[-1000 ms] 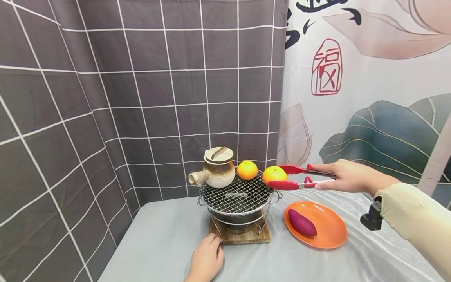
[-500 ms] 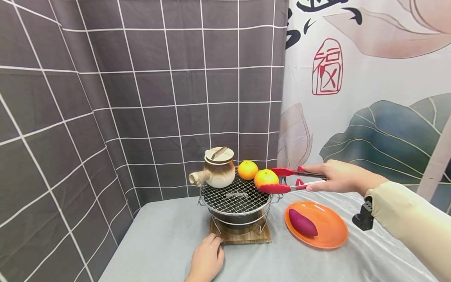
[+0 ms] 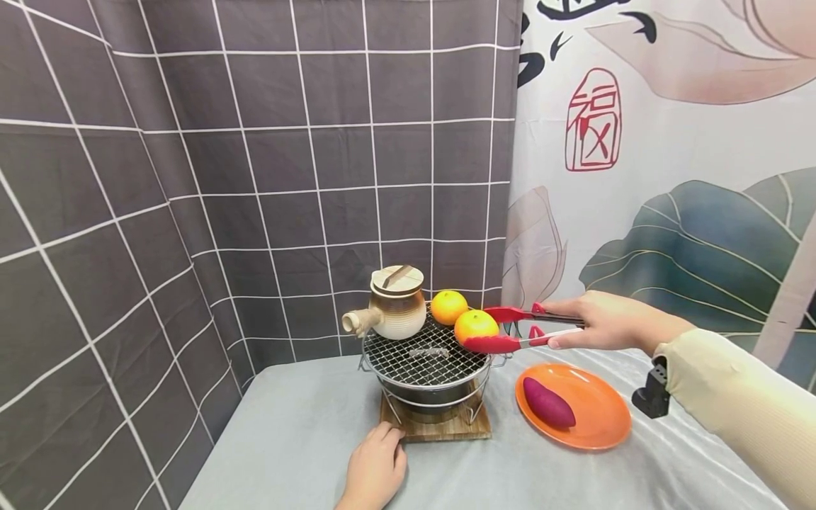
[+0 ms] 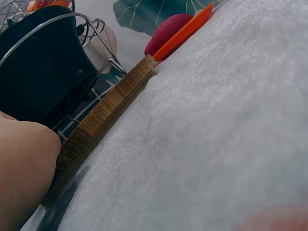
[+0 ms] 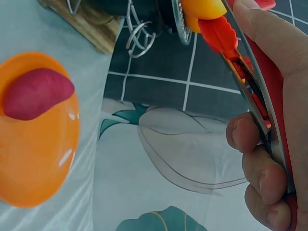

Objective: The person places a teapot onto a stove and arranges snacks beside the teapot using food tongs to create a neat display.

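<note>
My right hand [image 3: 615,320] grips red-tipped tongs [image 3: 500,344], its fingers curled round the handles in the right wrist view. Between the tong tips is a tangerine [image 3: 474,327], low over the right side of the round wire grill [image 3: 423,365]; whether it touches the mesh I cannot tell. A second tangerine [image 3: 449,307] sits just behind it on the grill. To its left stands a clay teapot [image 3: 400,315] with a wooden lid and side handle. My left hand [image 3: 375,464] rests at the front left corner of the wooden board [image 3: 440,429] under the stove; its fingertips are partly hidden.
An orange plate [image 3: 602,418] bearing a purple sweet potato [image 3: 548,404] lies right of the stove on the grey cloth [image 3: 287,425]. A small greyish piece [image 3: 428,352] is on the mesh. Dark checked cloth [image 3: 287,177] hangs close behind and at left.
My right hand has moved left with the tongs and tangerine, bringing the fruit from the grill's right edge further over the mesh. The left hand stays where it was.
</note>
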### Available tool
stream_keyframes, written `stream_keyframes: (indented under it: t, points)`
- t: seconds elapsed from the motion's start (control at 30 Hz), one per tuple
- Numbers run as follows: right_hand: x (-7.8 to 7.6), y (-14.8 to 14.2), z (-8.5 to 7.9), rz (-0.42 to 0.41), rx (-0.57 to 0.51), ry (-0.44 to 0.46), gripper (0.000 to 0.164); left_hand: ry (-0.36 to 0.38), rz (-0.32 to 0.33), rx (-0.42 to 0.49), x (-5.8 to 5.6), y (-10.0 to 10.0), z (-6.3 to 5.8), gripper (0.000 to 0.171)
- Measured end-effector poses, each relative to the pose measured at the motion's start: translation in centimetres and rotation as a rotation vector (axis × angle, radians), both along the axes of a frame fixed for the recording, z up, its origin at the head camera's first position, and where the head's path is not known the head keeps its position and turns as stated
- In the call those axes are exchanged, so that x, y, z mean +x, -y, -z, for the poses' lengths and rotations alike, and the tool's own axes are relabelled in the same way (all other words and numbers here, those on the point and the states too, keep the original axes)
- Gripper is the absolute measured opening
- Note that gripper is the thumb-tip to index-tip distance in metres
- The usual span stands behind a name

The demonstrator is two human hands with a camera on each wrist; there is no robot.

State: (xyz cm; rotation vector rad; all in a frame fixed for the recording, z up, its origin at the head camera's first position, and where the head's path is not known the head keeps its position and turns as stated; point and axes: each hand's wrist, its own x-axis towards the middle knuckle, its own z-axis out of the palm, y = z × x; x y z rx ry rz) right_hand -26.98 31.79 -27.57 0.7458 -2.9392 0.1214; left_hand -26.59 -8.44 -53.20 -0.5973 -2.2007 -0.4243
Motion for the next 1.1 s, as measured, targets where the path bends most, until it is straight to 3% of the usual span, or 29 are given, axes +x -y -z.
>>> stream_keyframes:
  t: [0.57,1.1]
  points:
    - [-0.32,0.53,0.35,-0.021,0.015,-0.018,0.080,-0.001,0.002,-0.011,-0.17,0.09,0.38,0.016]
    - [-0.28,0.50,0.12,-0.015,0.020,-0.010,0.081,-0.044,0.063,-0.043,-0.29,0.28,0.30,0.023]
